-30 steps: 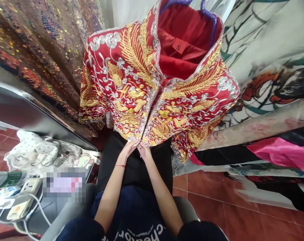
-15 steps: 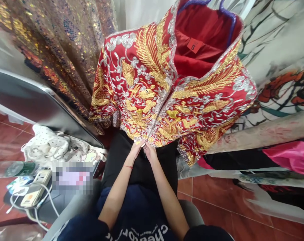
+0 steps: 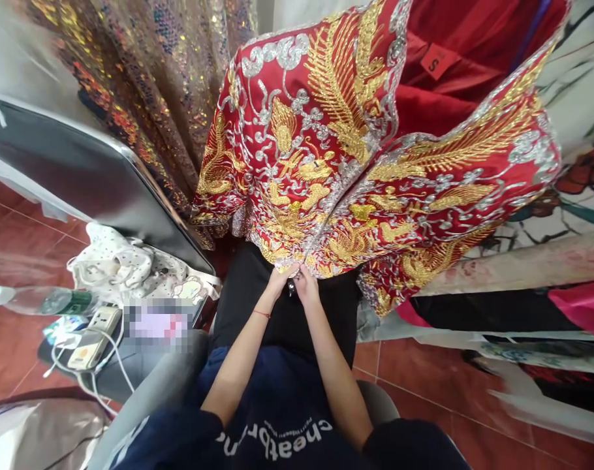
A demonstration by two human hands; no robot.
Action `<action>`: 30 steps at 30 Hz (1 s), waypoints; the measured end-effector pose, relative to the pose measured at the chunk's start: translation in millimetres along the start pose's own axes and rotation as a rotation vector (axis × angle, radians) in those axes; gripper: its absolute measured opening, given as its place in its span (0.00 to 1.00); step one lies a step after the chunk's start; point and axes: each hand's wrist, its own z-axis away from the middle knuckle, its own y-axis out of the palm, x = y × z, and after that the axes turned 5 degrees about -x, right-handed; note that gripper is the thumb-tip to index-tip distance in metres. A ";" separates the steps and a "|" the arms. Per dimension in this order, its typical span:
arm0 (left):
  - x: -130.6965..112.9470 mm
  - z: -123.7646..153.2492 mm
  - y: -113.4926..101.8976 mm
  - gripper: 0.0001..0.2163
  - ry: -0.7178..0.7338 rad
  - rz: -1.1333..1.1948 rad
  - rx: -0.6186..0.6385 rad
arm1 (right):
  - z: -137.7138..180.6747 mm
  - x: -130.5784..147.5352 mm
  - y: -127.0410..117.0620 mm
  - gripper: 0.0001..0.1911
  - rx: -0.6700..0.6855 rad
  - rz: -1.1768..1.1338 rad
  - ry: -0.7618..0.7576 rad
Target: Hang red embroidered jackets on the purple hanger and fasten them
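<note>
A red jacket (image 3: pixel 316 189) with gold and silver embroidery hangs in front of me, its lower edge above my lap. At the bottom of its front opening, my left hand (image 3: pixel 280 281) pinches the hem, thumb and fingers closed. Right beside it, my right hand (image 3: pixel 307 284) is closed on the other side of the same opening. A small dark piece (image 3: pixel 292 287) with a shiny spot shows between the hands; I cannot make out what it is. My fingertips partly cover the fabric they grip. Inside the collar sits a red size label (image 3: pixel 437 62) marked S.
Sequined fabric (image 3: pixel 189 85) hangs at the back left, behind a dark panel (image 3: pixel 81 163) with a shiny edge. At my left are a spotted cloth bag (image 3: pixel 125 261), a plastic bottle (image 3: pixel 47 300) and a power strip (image 3: pixel 96 336) with white cables. More garments (image 3: pixel 517 261) hang on the right.
The jacket looks nearer and further right, and its purple hanger is mostly out of frame. Both hands stay at the hem, and the small dark piece between them shows more.
</note>
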 end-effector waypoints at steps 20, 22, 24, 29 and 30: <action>-0.3 -6.5 12.1 0.20 0.119 -0.023 -0.268 | 5.5 4.6 20.7 0.15 -0.040 0.058 0.070; 1.1 -7.6 11.4 0.20 0.106 -0.032 -0.250 | 8.1 3.0 22.0 0.16 -0.046 0.113 0.108; 0.6 -7.9 8.2 0.21 0.092 -0.042 -0.237 | 12.3 1.5 22.2 0.18 -0.024 0.201 0.184; -8.1 -11.2 -4.1 0.22 0.049 -0.071 -0.158 | 15.4 13.6 18.8 0.14 0.043 0.440 0.242; -9.7 -12.9 -5.5 0.23 0.046 -0.070 -0.134 | 13.8 19.0 17.9 0.12 0.042 0.471 0.213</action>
